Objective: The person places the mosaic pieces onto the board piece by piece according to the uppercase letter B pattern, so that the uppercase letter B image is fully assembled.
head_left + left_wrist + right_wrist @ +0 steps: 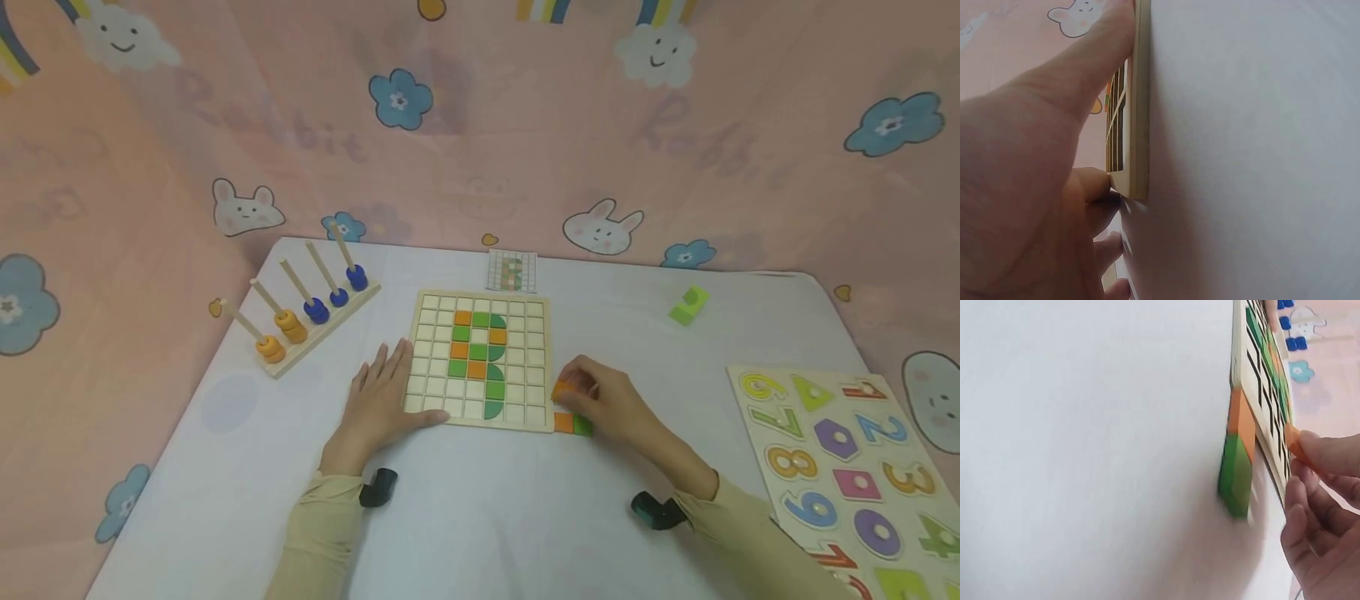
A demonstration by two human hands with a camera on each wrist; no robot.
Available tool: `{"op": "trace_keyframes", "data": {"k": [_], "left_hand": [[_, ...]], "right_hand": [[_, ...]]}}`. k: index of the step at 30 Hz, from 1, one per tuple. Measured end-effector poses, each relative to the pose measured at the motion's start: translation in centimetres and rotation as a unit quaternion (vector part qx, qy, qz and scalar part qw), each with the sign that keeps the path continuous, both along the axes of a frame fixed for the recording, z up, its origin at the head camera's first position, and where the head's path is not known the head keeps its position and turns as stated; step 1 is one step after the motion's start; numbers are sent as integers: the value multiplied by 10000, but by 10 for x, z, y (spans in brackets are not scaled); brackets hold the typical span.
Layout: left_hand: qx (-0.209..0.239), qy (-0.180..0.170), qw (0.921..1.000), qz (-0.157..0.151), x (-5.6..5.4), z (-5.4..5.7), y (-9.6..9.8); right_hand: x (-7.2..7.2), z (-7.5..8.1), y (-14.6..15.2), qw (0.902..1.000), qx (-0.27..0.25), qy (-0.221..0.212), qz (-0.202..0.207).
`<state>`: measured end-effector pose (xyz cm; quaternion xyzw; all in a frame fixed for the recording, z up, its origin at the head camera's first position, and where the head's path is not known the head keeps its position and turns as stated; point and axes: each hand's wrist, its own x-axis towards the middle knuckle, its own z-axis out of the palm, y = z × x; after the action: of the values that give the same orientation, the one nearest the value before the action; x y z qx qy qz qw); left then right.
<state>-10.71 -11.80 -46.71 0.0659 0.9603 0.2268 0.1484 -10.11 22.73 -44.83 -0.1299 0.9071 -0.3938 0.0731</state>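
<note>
A wooden grid board [528, 400] lies mid-table, with orange and green square tiles and green rounded tiles set in some of its cells. My left hand [381, 408] rests along the board's left edge, fingers spread and thumb on the near-left corner; the left wrist view shows the thumb over the rim. By the board's right edge my right hand [611, 400] pinches an orange tile [1297, 447] between thumb and fingers. Below that hand an orange square tile [564, 423] and a green tile [1235, 478] lie side by side, touching the board's near-right edge.
A pattern card [512, 271] lies behind the board. To the left stands a wooden peg counter [318, 333] with blue and orange rings. A green block [688, 306] sits back right, and a number-and-shape puzzle board [813, 400] lies at the right.
</note>
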Motion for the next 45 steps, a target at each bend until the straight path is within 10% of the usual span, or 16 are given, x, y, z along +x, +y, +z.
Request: {"op": "trace_keyframes", "data": {"k": [25, 45], "left_hand": [[-107, 3, 9999, -118, -2, -2, -1], [-106, 0, 9998, -172, -2, -1, -3]], "right_hand": [[-23, -7, -121, 9985, -508, -161, 140], [-23, -12, -124, 9989, -381, 28, 288]]}}
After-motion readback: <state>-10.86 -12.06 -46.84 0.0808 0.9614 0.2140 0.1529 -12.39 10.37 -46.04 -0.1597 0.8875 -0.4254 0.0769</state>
